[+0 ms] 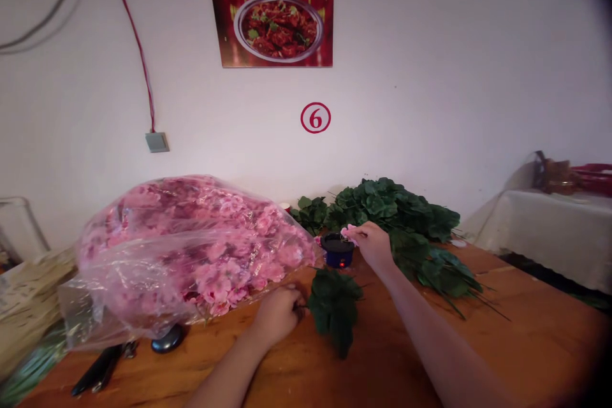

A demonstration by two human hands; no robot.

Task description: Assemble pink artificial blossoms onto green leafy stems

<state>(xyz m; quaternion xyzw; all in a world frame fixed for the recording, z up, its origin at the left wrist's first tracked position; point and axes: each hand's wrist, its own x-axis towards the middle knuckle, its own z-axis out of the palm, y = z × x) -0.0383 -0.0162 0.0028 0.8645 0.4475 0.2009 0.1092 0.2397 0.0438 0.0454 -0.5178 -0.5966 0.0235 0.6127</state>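
Note:
My right hand (374,246) pinches a pink artificial flower (350,233) at the rim of a small dark blue pot (338,250) with a lit red light on its front. Lower down and to the left, my left hand (281,312) is closed around the stem end of a green artificial leaf sprig (335,307), whose leaves hang just over the table in front of the pot. Whether the flower touches what is inside the pot, I cannot tell.
A clear plastic bag (143,255) full of pink flowers fills the left of the wooden table (382,357). Green leaf sprigs (387,204) are heaped behind and right of the pot. A black round object (167,338) and a black-handled tool (98,370) lie front left.

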